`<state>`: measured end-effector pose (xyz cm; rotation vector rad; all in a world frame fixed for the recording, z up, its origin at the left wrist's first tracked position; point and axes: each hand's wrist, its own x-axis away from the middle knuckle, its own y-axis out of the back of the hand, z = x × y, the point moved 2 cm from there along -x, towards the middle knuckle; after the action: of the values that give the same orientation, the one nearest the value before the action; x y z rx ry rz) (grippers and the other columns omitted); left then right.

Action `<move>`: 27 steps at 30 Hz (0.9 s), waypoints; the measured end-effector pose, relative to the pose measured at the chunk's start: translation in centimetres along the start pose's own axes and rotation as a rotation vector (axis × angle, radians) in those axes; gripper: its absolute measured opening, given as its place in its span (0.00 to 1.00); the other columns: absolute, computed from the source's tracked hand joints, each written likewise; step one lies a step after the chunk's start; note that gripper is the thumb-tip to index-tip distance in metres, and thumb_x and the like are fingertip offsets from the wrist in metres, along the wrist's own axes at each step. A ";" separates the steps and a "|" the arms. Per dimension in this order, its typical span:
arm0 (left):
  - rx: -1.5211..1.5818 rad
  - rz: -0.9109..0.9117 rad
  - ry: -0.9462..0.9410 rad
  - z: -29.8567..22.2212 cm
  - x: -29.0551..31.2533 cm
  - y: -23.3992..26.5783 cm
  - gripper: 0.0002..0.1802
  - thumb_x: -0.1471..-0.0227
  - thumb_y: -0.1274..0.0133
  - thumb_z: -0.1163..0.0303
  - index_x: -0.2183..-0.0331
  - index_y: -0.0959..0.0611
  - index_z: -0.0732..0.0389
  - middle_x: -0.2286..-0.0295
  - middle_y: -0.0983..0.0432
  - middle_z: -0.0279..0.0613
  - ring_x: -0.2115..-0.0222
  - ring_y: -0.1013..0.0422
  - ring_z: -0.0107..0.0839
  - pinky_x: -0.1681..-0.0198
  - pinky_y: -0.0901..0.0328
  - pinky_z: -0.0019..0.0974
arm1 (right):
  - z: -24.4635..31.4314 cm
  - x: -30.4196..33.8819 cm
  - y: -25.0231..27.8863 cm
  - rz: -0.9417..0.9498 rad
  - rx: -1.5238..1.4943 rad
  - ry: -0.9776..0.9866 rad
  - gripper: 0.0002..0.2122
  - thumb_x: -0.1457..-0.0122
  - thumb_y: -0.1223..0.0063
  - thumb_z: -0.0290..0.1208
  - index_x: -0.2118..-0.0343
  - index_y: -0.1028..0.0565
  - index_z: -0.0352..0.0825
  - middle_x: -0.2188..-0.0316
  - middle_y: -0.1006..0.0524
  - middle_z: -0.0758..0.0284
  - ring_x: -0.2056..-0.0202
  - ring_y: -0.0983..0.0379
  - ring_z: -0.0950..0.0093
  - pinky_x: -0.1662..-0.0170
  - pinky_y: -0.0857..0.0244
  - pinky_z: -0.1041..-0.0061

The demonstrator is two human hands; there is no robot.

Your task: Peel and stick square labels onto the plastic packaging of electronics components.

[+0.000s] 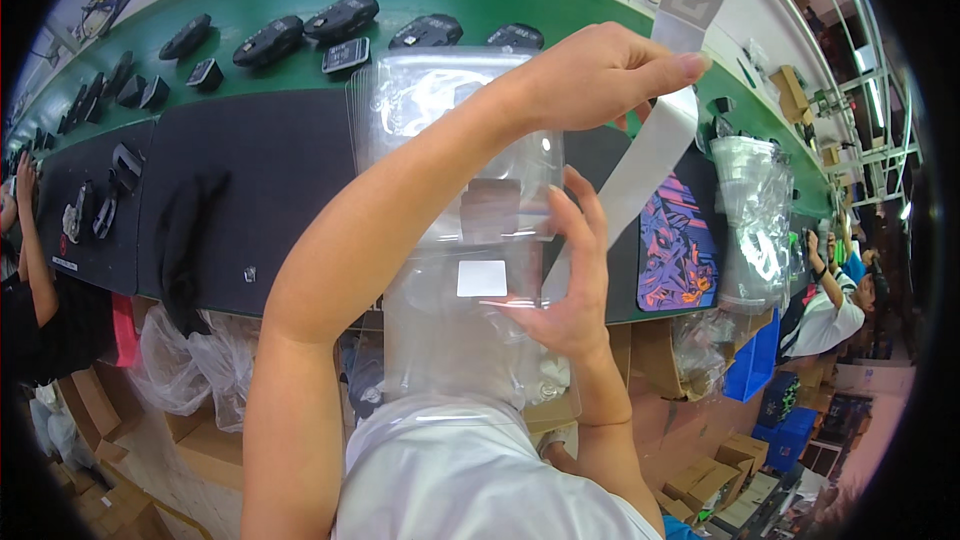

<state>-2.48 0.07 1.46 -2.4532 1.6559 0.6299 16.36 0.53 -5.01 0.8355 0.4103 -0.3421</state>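
My left hand [610,70] reaches across to the right, with thumb and fingers closed on a strip of labels [640,155]. The strip's printed backing rises above the hand, and its pale length hangs down behind my right hand. My right hand [572,285] has thumb and fingers spread apart, touching the right side of the clear plastic packaging [440,310] in front of me. Its thumb lies just beside a blank white label [482,278] on the plastic. More clear plastic sheets [405,100] lie stacked beyond, partly covered by my left forearm.
Several black mouse-like devices [268,40] line the green bench [240,2] at the back. To the right are a colourful printed mat [678,245] and a stack of clear plastic packs [752,220]. Cardboard boxes [705,480] and a blue bin [752,360] stand below. Other people [835,310] work at both sides.
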 end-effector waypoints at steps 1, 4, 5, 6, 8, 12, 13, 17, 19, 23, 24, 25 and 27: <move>-0.009 0.001 -0.008 0.0 -0.1 0.0 0.36 0.37 0.57 0.38 0.53 0.16 0.63 0.62 0.18 0.40 0.70 0.27 0.26 0.67 0.29 0.32 | 0.0 -0.1 -0.4 -0.007 0.002 0.010 0.54 0.70 0.20 0.28 0.36 0.42 0.34 0.37 0.43 0.48 0.45 0.33 0.56 0.45 0.35 0.60; 0.087 -0.022 -0.014 -0.8 0.1 -0.1 0.35 0.36 0.59 0.40 0.51 0.17 0.63 0.61 0.18 0.42 0.70 0.26 0.26 0.67 0.28 0.32 | -1.4 0.0 -1.6 -0.144 -0.410 -0.240 0.53 0.67 0.19 0.31 0.36 0.43 0.31 0.36 0.42 0.51 0.44 0.33 0.60 0.45 0.35 0.62; 0.147 0.006 -0.010 -1.3 0.1 -0.5 0.35 0.35 0.59 0.41 0.51 0.17 0.63 0.61 0.18 0.41 0.69 0.26 0.25 0.67 0.28 0.32 | -2.1 0.3 -1.4 -0.122 -0.360 -0.277 0.54 0.67 0.19 0.32 0.35 0.44 0.30 0.37 0.41 0.53 0.44 0.33 0.62 0.45 0.34 0.64; 0.206 0.033 -0.007 -2.0 0.2 -0.9 0.34 0.35 0.59 0.41 0.51 0.17 0.62 0.62 0.18 0.41 0.68 0.25 0.25 0.66 0.28 0.32 | -2.9 0.6 -1.5 -0.102 -0.310 -0.312 0.55 0.66 0.19 0.33 0.34 0.45 0.29 0.37 0.40 0.55 0.44 0.33 0.64 0.46 0.34 0.66; 0.170 0.098 -0.086 -5.0 0.8 -2.2 0.29 0.35 0.55 0.47 0.53 0.16 0.63 0.63 0.18 0.42 0.68 0.25 0.24 0.66 0.28 0.31 | -4.5 2.3 -2.0 -0.231 -0.313 -0.213 0.50 0.64 0.20 0.32 0.36 0.41 0.30 0.47 0.31 0.59 0.55 0.29 0.70 0.53 0.33 0.71; -0.046 0.234 -0.299 -10.1 4.9 -4.5 0.27 0.43 0.45 0.52 0.61 0.19 0.73 0.78 0.22 0.59 0.73 0.21 0.49 0.67 0.29 0.43 | -0.4 -0.3 -3.7 -0.357 -0.114 -0.203 0.28 0.59 0.25 0.28 0.52 0.24 0.30 0.72 0.21 0.69 0.71 0.27 0.79 0.64 0.32 0.78; -0.109 0.347 -0.275 -11.3 5.8 -4.9 0.31 0.46 0.43 0.52 0.56 0.22 0.75 0.76 0.21 0.59 0.72 0.21 0.50 0.67 0.29 0.45 | -0.3 0.0 -3.8 -0.348 -0.116 -0.275 0.25 0.58 0.26 0.28 0.54 0.23 0.30 0.71 0.21 0.69 0.70 0.28 0.79 0.63 0.33 0.77; -0.615 0.493 -0.327 -13.0 9.9 -6.3 0.44 0.53 0.38 0.54 0.44 0.31 0.77 0.69 0.20 0.55 0.70 0.21 0.49 0.68 0.28 0.47 | -2.1 1.9 -2.2 -0.354 -0.069 -0.592 0.16 0.52 0.29 0.32 0.62 0.21 0.33 0.69 0.23 0.70 0.68 0.30 0.78 0.63 0.35 0.75; -0.732 0.413 -0.344 -12.3 11.5 -7.2 0.48 0.50 0.42 0.46 0.42 0.35 0.76 0.74 0.26 0.47 0.74 0.26 0.45 0.66 0.32 0.58 | -4.7 1.0 -2.0 -0.236 -0.299 -0.565 0.13 0.52 0.29 0.32 0.67 0.21 0.34 0.71 0.23 0.72 0.70 0.29 0.80 0.65 0.36 0.76; -0.654 0.187 -0.419 -9.7 6.5 -7.2 0.48 0.52 0.39 0.50 0.40 0.36 0.74 0.66 0.23 0.50 0.65 0.24 0.44 0.64 0.30 0.43 | -4.5 0.8 -1.6 -0.156 -0.435 -0.411 0.10 0.51 0.30 0.31 0.69 0.21 0.34 0.72 0.23 0.74 0.72 0.29 0.81 0.68 0.36 0.79; -0.689 0.068 -0.472 -7.3 5.1 -6.0 0.47 0.50 0.40 0.50 0.40 0.36 0.73 0.64 0.22 0.52 0.66 0.24 0.47 0.63 0.29 0.45 | -3.9 0.4 -2.8 -0.128 -0.443 -0.326 0.10 0.50 0.30 0.30 0.67 0.20 0.33 0.72 0.23 0.73 0.73 0.30 0.81 0.68 0.37 0.80; -0.724 0.073 -0.363 -5.2 3.3 -5.0 0.45 0.48 0.42 0.50 0.39 0.35 0.70 0.58 0.22 0.54 0.64 0.23 0.50 0.60 0.29 0.46 | -3.6 0.4 -3.1 -0.128 -0.416 -0.263 0.10 0.49 0.31 0.30 0.66 0.20 0.33 0.71 0.23 0.73 0.73 0.30 0.81 0.68 0.37 0.81; -0.536 -0.111 -0.456 -0.3 1.3 -2.9 0.38 0.41 0.49 0.46 0.44 0.28 0.71 0.56 0.22 0.60 0.58 0.23 0.53 0.57 0.29 0.49 | -2.3 0.5 -3.6 -0.174 -0.509 -0.415 0.13 0.46 0.34 0.28 0.58 0.21 0.31 0.68 0.21 0.70 0.72 0.29 0.80 0.64 0.34 0.81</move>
<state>0.68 0.00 0.80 -2.4164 1.2793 1.6462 14.66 0.01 -8.97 0.2200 0.1658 -0.5322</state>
